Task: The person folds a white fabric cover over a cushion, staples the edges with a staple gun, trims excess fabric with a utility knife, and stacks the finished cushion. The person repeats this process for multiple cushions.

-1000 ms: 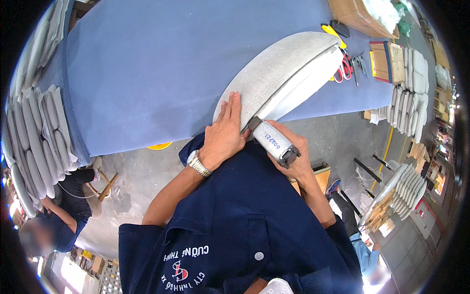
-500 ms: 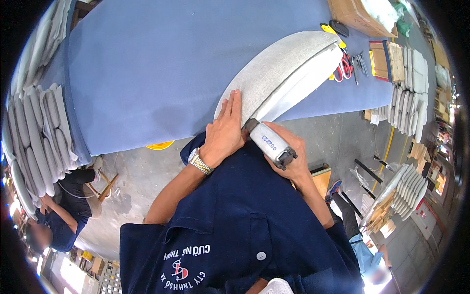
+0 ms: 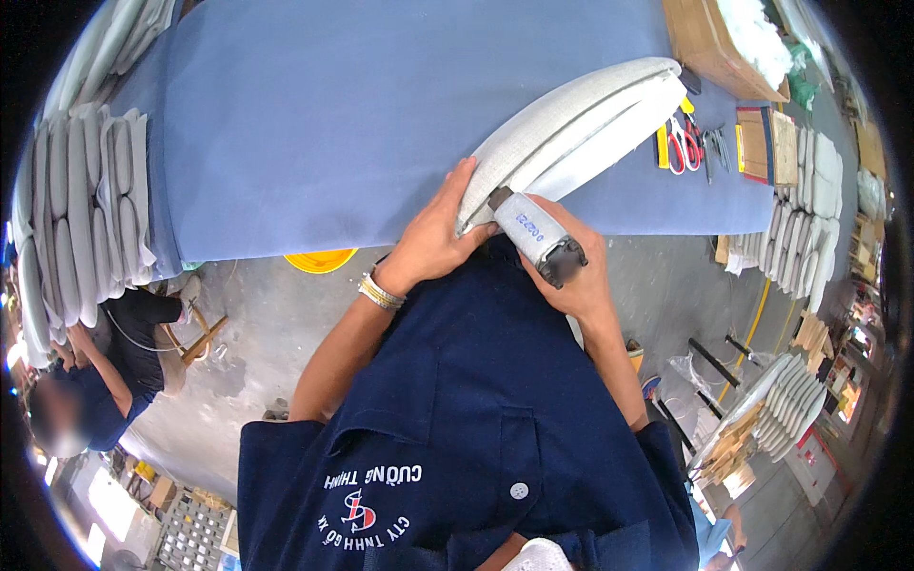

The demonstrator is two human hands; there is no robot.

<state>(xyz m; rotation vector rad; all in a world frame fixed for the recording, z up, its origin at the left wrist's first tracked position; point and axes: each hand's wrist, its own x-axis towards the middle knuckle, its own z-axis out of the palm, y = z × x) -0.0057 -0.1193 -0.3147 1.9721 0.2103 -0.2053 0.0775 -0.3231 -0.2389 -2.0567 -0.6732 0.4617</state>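
Note:
A curved, grey fabric-covered cushion with a white underside stands tilted on the blue table, its near end at the table's front edge. My left hand clasps that near end, thumb on the near side and fingers along the outer face. A silver staple gun is in my right hand, its fingers wrapped round the grip, which is mostly hidden. The gun's dark nose meets the cushion's seam edge close to my left thumb.
The blue table carries red-handled scissors, a yellow cutter, a wooden box and a carton. Grey pads are stacked at left, more pads at right. A co-worker is at lower left.
The cushion has tipped more upright and shifted right. My left hand went from lying flat on it to clasping its end. The staple gun stays in my right hand at the edge.

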